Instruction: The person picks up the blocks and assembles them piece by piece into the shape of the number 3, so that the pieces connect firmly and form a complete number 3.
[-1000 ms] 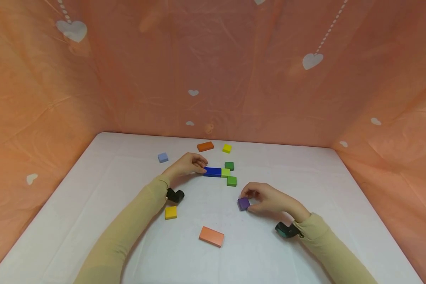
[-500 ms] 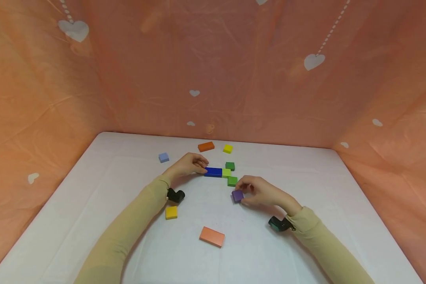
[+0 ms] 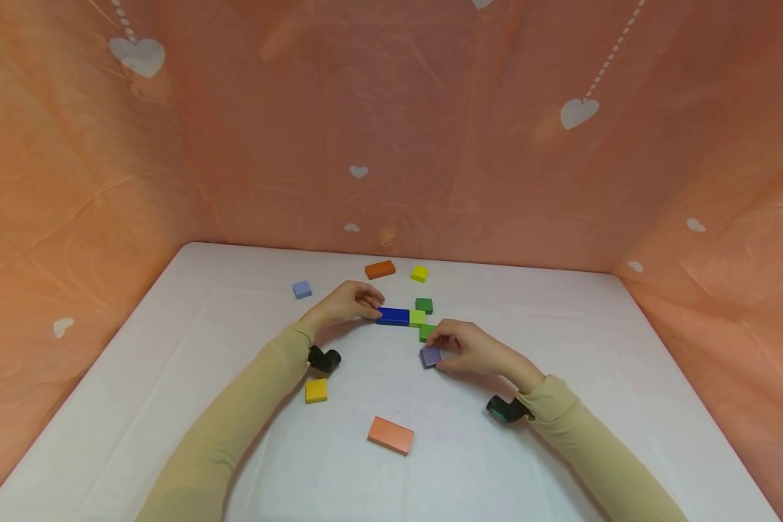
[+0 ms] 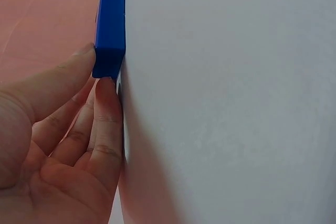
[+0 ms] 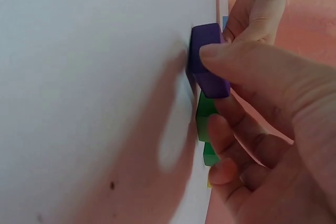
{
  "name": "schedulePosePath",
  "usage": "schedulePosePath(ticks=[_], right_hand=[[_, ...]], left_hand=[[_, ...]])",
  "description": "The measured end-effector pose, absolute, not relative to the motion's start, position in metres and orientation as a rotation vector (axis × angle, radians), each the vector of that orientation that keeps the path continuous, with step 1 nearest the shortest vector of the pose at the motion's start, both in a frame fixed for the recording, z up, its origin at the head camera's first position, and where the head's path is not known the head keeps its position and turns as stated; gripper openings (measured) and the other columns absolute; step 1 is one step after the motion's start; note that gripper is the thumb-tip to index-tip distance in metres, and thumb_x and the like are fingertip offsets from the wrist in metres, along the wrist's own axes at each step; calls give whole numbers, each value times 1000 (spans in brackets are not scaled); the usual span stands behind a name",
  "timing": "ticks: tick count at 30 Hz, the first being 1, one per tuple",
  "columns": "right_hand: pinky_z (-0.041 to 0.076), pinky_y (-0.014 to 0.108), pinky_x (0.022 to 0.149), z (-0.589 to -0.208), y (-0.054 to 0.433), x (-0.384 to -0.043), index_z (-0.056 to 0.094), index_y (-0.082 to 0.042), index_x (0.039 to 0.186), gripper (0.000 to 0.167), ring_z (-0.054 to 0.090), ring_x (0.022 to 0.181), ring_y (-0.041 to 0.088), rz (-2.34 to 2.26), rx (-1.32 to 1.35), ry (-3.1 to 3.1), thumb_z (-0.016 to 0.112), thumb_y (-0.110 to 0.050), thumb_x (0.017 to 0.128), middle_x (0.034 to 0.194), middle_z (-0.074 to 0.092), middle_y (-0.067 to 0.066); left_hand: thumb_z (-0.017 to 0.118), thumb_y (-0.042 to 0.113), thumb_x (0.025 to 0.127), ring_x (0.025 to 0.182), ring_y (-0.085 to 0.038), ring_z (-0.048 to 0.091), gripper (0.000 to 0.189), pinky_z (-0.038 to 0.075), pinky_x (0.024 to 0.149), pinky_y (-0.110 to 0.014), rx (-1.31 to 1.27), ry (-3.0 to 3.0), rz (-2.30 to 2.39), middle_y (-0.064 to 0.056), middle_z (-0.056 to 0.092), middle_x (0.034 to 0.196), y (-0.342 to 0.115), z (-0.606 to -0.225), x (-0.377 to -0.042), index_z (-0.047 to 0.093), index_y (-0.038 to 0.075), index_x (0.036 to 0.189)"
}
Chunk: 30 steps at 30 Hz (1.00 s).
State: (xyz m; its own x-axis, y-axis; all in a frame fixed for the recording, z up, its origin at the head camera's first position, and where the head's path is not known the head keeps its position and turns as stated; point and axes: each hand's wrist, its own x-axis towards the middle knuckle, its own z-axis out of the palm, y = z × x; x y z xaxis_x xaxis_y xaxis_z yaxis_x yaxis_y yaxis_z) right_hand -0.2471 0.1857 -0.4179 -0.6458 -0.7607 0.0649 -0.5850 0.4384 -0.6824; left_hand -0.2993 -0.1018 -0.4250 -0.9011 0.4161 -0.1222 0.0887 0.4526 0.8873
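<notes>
In the head view my right hand (image 3: 473, 348) pinches a small purple block (image 3: 431, 357) between thumb and fingers, just in front of a green block (image 3: 427, 333). The right wrist view has the thumb across the purple block (image 5: 206, 64), which sits tilted close over the table. My left hand (image 3: 344, 302) holds the left end of a long blue block (image 3: 393, 317); in the left wrist view its thumb is at one side of the blue block (image 4: 110, 22) and a fingertip at the end. A lime block (image 3: 417, 318) adjoins the blue one, with a darker green block (image 3: 424, 305) behind it.
An orange block (image 3: 380, 270) and a yellow block (image 3: 420, 273) lie at the back of the white table (image 3: 287, 471). Light blue (image 3: 302, 289) and golden-yellow (image 3: 316, 391) blocks are at the left, beside the left arm. A salmon block (image 3: 391, 436) lies nearest the front.
My right hand has carried the purple block left and away from me, up to the near green block, and its fingers now partly cover that block. My left hand has stayed at the blue block.
</notes>
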Motion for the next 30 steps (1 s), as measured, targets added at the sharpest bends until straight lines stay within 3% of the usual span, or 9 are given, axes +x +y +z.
schedulePosePath(ticks=[10,30], right_hand=[[49,33,85,-418,181,-245,67,-6,106,30,57,94,19,-939,-1149,2531,79,-8,78,99,58,0],[48,30,79,-423,178,-247,68,-5,106,30,55,89,18,-922,-1169,2582,79,-6,77,95,57,1]], left_hand=[[70,5,86,87,-20,59,31,50,82,-26,428,2370,1446,-9,64,97,-102,-426,-300,62,-2,116],[70,3,86,87,-20,59,33,50,84,-27,417,2355,1484,-10,64,98,-102,-427,-298,61,-3,117]])
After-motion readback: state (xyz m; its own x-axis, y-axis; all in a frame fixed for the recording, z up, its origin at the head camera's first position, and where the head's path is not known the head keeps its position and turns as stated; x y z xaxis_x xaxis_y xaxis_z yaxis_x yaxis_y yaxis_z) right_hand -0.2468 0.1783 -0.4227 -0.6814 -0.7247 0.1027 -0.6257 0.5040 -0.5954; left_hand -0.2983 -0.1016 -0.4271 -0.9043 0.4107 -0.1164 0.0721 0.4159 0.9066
